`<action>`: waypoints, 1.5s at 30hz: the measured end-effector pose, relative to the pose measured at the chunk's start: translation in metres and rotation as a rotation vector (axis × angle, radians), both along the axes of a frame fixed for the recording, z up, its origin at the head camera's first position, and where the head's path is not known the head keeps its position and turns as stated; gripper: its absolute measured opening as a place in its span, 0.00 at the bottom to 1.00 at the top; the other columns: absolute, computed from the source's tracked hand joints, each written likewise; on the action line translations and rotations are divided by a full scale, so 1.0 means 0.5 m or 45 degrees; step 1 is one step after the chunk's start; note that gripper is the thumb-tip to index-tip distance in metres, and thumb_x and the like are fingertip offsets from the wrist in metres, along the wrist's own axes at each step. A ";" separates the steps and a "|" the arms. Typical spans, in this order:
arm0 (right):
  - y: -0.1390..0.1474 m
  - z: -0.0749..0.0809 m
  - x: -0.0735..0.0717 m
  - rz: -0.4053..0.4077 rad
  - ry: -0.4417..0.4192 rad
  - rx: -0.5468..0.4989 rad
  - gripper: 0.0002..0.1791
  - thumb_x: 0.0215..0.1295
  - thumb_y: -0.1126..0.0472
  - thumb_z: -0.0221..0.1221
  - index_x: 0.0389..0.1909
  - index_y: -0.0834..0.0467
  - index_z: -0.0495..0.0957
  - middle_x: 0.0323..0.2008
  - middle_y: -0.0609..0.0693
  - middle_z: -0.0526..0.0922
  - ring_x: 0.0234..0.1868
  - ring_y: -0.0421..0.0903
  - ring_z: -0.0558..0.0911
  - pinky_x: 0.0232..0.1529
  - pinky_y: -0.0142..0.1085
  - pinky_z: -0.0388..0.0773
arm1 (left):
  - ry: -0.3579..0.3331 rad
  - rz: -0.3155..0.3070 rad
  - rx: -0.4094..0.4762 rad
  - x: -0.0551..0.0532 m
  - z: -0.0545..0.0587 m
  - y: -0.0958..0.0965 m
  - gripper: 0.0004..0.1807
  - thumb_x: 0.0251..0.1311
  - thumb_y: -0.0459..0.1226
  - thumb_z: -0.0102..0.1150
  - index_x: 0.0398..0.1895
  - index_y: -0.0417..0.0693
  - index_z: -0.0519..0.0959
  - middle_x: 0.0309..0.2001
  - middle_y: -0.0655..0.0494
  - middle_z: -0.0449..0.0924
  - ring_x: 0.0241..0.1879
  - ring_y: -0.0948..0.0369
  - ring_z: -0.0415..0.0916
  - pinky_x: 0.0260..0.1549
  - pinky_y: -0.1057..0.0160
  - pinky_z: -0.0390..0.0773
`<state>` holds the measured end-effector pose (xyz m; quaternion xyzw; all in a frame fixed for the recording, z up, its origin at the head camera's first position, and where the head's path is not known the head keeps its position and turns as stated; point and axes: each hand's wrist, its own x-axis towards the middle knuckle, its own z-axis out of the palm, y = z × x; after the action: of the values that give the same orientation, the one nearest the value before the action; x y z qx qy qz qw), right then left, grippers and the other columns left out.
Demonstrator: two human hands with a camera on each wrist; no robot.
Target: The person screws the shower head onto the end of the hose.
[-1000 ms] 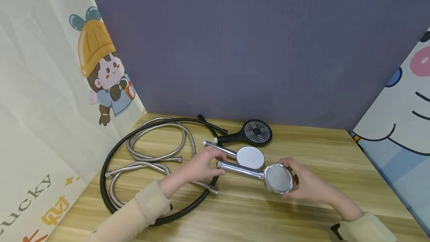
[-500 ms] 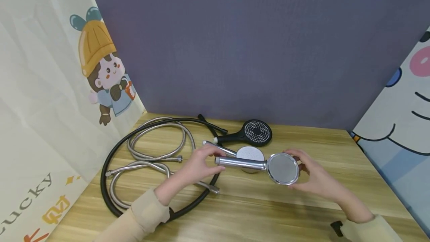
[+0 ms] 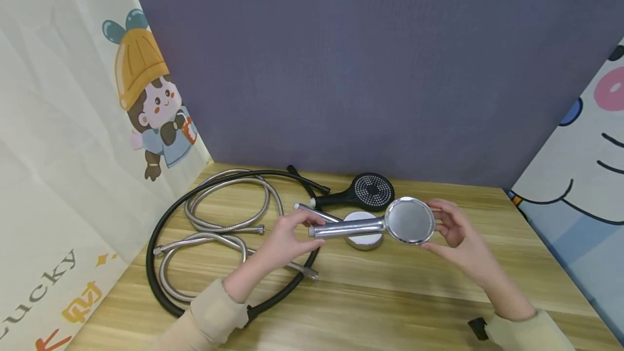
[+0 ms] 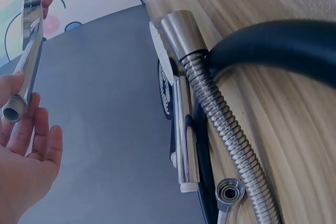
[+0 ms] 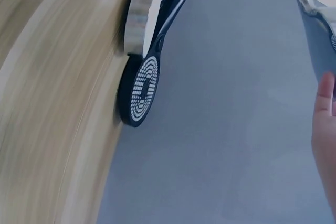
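Note:
A chrome shower head [image 3: 409, 221] is held up above the table between both hands, its round face toward the head camera. My left hand [image 3: 287, 240] pinches the threaded end of its handle [image 4: 26, 80] between thumb and fingers. At the other end, my right hand [image 3: 458, 237] grips the rim of the round head with thumb and fingertips. Behind it on the table lies a chrome shower head with a white face [image 3: 363, 226], partly hidden by the held one. Farther back rests a black shower head [image 3: 372, 192] with a dotted face.
To the left, two silver metal hoses [image 3: 214, 230] lie coiled on the wooden table [image 3: 390, 307], with a black hose [image 3: 150, 253] looped around them. A grey panel [image 3: 341, 69] rises at the back, and printed white sheets stand at both sides.
Both hands keep hold of the chrome shower head. Its round end has risen and moved slightly right with my right hand, so the handle now slants up toward the right.

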<state>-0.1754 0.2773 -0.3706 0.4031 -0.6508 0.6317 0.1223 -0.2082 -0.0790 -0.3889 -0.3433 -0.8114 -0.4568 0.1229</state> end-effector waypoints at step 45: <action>-0.106 0.043 0.017 -0.581 -0.662 -0.566 0.18 0.61 0.75 0.57 0.50 0.62 0.67 0.43 0.51 0.75 0.39 0.41 0.81 0.38 0.38 0.82 | -0.051 0.041 0.158 0.046 -0.028 0.076 0.26 0.39 0.31 0.75 0.44 0.47 0.74 0.38 0.60 0.78 0.35 0.65 0.74 0.36 0.65 0.79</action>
<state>-0.1671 0.2245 -0.3490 0.0389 -0.5803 0.7945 0.1748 -0.1851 -0.0410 -0.4031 -0.3127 -0.7893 -0.5109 0.1352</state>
